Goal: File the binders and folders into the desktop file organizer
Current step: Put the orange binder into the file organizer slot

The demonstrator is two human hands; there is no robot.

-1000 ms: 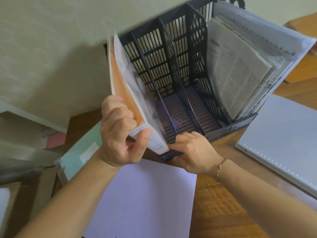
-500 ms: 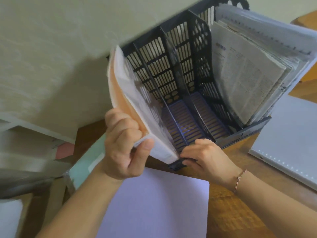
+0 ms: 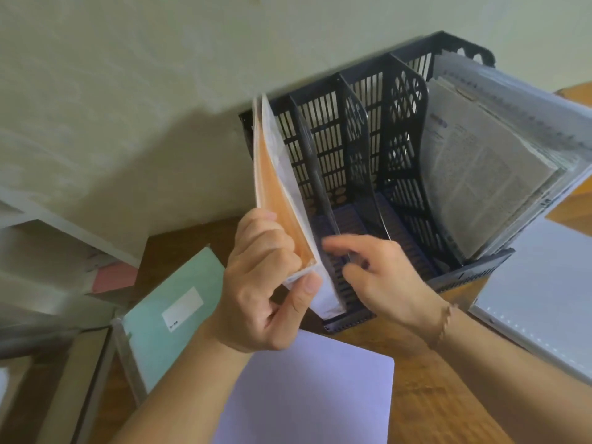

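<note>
A black slotted desktop file organizer (image 3: 397, 129) stands on the wooden desk against the wall. My left hand (image 3: 266, 283) grips the near edge of an orange folder (image 3: 274, 190) with white sheets, which stands upright in the organizer's leftmost slot. My right hand (image 3: 381, 274) hovers with fingers spread at the organizer's front edge, blurred, holding nothing. The rightmost slot holds a thick stack of papers and clear binders (image 3: 487, 168). The two middle slots hold nothing.
A lilac folder (image 3: 307, 392) lies flat on the desk in front of me. A green folder with a white label (image 3: 173, 312) lies at the left. A white binder (image 3: 541, 293) lies at the right. Pale shelving with a pink sheet (image 3: 115, 277) sits far left.
The orange folder has slid deeper into the leftmost slot and stands more upright. My right hand has let go of the organizer's front corner and lifted with fingers spread.
</note>
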